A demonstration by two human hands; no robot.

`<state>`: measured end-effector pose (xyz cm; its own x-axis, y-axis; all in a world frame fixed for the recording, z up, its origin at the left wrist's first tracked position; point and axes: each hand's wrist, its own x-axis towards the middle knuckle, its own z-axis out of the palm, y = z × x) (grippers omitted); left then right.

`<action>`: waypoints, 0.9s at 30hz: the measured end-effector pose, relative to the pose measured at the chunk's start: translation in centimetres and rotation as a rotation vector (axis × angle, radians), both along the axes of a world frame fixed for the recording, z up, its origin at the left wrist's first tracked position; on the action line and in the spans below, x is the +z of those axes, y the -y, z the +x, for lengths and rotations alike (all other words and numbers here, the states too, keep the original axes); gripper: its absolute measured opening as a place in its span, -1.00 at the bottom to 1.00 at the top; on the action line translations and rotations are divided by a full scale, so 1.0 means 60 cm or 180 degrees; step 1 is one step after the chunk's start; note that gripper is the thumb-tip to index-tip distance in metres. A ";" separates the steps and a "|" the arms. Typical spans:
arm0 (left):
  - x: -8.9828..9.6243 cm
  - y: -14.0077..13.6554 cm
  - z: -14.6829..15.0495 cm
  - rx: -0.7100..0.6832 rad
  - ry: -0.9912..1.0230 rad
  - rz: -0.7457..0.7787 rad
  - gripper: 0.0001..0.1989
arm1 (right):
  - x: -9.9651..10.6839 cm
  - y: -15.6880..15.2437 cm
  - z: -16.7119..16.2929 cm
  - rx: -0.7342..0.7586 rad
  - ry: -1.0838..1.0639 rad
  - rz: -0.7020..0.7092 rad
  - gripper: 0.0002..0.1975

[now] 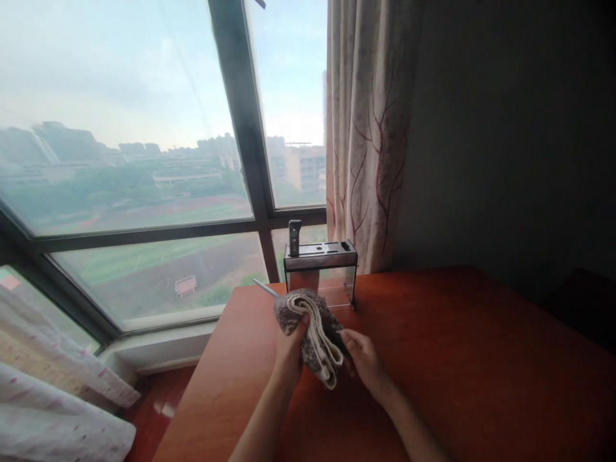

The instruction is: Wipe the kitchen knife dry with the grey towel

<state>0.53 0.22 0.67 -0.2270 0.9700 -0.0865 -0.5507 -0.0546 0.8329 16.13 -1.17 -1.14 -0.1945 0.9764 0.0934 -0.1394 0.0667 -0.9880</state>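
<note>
A folded cloth (312, 330), grey-brown and speckled outside with cream layers inside, is held up over the table. My left hand (290, 353) is closed around its lower left side, the thumb pressed on the folds. At the cloth's right edge, my right hand (366, 360) is closed with the thumb against the fingers, pinching a dark part of it. Some right fingertips are hidden behind the cloth. A thin pale grey rod (264, 287) sticks out past the cloth's upper left; its other end is hidden.
Behind the cloth, a clear box (344, 282) with a dark-framed silver top stands near the far edge of the reddish wooden table (447, 327). A small upright grey device (294, 237) is at its left end. Windows and curtains (370, 128) lie beyond.
</note>
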 end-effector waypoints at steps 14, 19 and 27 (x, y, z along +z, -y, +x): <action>0.007 0.011 -0.011 -0.0461 -0.0109 0.0119 -0.58 | 0.014 -0.004 0.016 0.0231 -0.1262 -0.1083 -0.49; 0.003 0.009 -0.014 -0.0532 0.0212 -0.0155 -0.62 | 0.017 0.000 0.015 0.0036 -0.0917 -0.0405 -0.51; 0.006 0.002 -0.012 -0.0373 0.0150 -0.0142 -0.58 | 0.023 0.004 0.028 -0.0531 0.0144 0.0458 -0.51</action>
<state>-0.18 0.09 1.06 -0.1069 0.9846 -0.1382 -0.5898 0.0491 0.8061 17.80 -1.41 0.24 -0.0384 0.9727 0.2288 -0.0705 0.2257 -0.9716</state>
